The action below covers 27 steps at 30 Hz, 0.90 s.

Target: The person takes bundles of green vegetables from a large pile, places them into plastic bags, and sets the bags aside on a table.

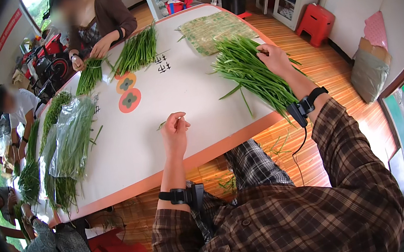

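My left hand (pixel 175 133) is raised over the near part of the white table (pixel 198 99), its fingers curled close together. A small green scrap lies beside it; whether the fingertips pinch anything is too small to tell. At the right, my right hand (pixel 272 57) is at the upper right side of a large heap of long green leafy stalks (pixel 252 69), thumb and fingers bent towards each other; any stalk between them is hard to make out. The heap lies slantwise, one end reaching past the table's edge. A few loose blades lie left of it.
A patterned green-and-tan mat or bag (pixel 212 29) lies beyond the heap. More stalks (pixel 136 50) lie across the table, and a clear plastic bag (pixel 73 137) covers some at left. Across the table, a person's hands (pixel 91 56) handle a bunch. Other people are at the left. A red stool (pixel 315 25) stands right.
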Tool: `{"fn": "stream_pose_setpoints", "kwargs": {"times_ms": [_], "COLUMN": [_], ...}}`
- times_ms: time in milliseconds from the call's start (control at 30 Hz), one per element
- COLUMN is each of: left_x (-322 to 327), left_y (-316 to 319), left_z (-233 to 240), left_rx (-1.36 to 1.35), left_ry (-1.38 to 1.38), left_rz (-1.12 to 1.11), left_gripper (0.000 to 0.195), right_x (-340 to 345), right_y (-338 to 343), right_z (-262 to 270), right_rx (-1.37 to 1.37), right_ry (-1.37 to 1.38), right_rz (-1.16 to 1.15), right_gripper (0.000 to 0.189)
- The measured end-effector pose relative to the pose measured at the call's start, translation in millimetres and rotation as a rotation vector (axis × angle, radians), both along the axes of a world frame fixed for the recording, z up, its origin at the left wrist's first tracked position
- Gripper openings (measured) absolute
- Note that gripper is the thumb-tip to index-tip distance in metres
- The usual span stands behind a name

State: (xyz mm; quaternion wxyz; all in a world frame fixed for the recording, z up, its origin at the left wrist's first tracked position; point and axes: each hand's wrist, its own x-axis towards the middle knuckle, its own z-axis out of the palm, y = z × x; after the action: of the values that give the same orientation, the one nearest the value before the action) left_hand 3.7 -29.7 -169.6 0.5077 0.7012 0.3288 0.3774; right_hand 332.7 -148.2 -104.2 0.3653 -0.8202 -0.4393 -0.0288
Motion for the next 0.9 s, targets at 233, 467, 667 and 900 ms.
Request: {"fn": "stream_pose_setpoints", "kwargs": {"times_ms": [233,467,667,900], "left_x": [1,1,-2,0], "left_y": [1,0,0,0], "left_z": [-1,-2,-1,-2], "left_rx": [-0.004,-0.010,0.007,0.010], "left_ry": [-0.018,-0.023,-0.003,0.006], "left_rz": [-0.010,-0.030,-0.007,-0.021], "left_gripper": [0.013,0.013,0.013,0.013], "right_x": [-1,9,20,28], "right_y": [-2,-4,22,57], "right_z": [1,14,26,25], "right_rx": [0.222,0.002,-0.035,-0.367], "right_ry": [-0.099,0.033,-0.076,-0.119], "right_rz": [0.004,-0.063,-0.010,-0.072], "right_gripper": [0.017,0.031,0.027,0.027]}}
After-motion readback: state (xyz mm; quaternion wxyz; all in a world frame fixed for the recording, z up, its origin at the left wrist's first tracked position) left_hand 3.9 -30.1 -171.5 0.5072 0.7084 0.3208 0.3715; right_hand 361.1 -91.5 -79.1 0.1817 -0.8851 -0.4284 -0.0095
